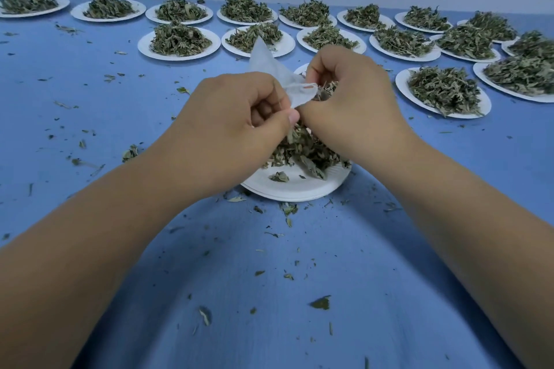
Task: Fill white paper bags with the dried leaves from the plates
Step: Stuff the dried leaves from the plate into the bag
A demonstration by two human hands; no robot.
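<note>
You have one white paper bag (271,69) in play, held up over the near plate (295,189), its pointed end tipped away from you. That plate sits at the middle of the blue desk (90,93) with a loose heap of dried leaves (299,147) on it. Beyond it you have sixteen more heaped plates (178,42): eight in the back row, six in the next, two closer at the right.

Both your forearms reach in from the bottom corners and your two hands meet above the near plate, backs turned up. Your left hand (233,120) pinches the bag's lower edge between thumb and curled fingers. Your right hand (347,96) has its grip closed on a tuft of leaves at the bag's mouth. Leaf crumbs (320,302) lie scattered over the desk.
</note>
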